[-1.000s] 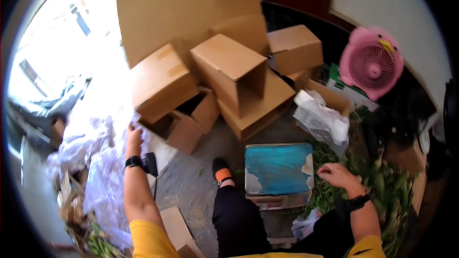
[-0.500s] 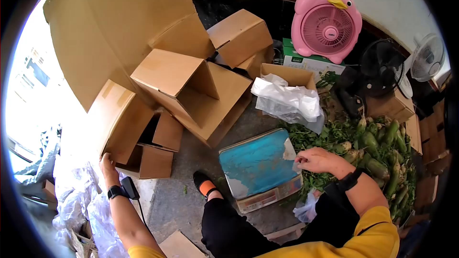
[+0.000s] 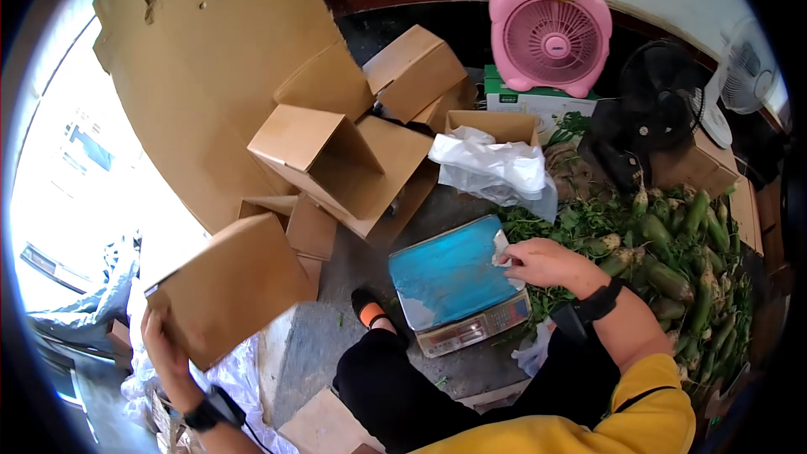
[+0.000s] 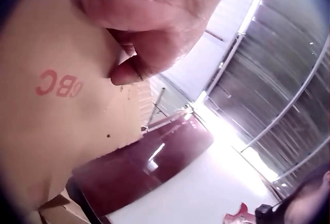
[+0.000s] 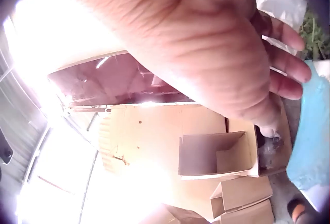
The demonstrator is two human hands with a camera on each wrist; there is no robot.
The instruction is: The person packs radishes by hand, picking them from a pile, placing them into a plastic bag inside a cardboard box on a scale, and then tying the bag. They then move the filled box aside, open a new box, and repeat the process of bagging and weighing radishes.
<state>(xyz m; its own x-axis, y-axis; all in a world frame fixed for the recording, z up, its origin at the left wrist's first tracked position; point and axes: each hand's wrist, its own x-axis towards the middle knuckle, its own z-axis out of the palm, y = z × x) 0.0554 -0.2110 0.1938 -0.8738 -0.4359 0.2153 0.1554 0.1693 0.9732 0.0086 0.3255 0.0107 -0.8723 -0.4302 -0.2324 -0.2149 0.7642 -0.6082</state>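
At the left of the head view, my left hand grips a brown cardboard box by its edge. The box is tilted over the pale plastic sheeting. Up close in the left wrist view, the thumb bends over the box's edge, and red letters show on cardboard. My right hand hovers at the right edge of a weighing scale with a worn blue top. Its fingers are loosely spread and slightly bent in the right wrist view, with no object held.
Several cardboard boxes lie ahead, before a tall cardboard sheet. White plastic bags drape over an open carton. Green radishes with leaves are heaped at right. A pink fan and a black fan stand behind.
My left hand has pulled the cardboard box away from the other boxes, toward me. My right hand stays beside the scale. The head view has swung right.
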